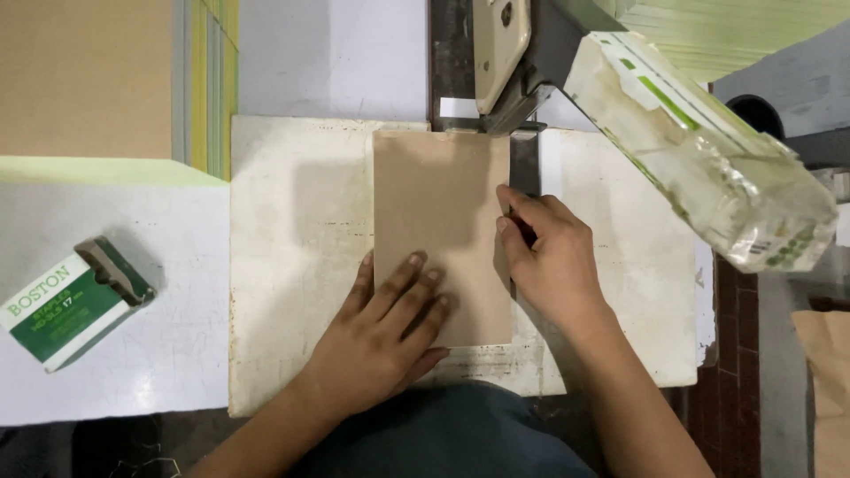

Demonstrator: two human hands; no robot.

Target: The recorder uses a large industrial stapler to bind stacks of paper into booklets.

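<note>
A brown paper sheet (440,204) lies flat on a worn white board (297,257), its top edge under the head of a beige stapling machine (501,44). My left hand (385,332) presses flat on the sheet's lower part with fingers spread. My right hand (549,257) rests at the sheet's right edge, fingers pinching that edge next to the dark slot in the board.
A green and white box of staples (71,301) lies open on the white table at the left. Stacks of brown and yellow-green paper (115,80) stand at the back left. A clear plastic-wrapped packet (708,150) juts in from the upper right. More brown paper (828,381) lies at the right edge.
</note>
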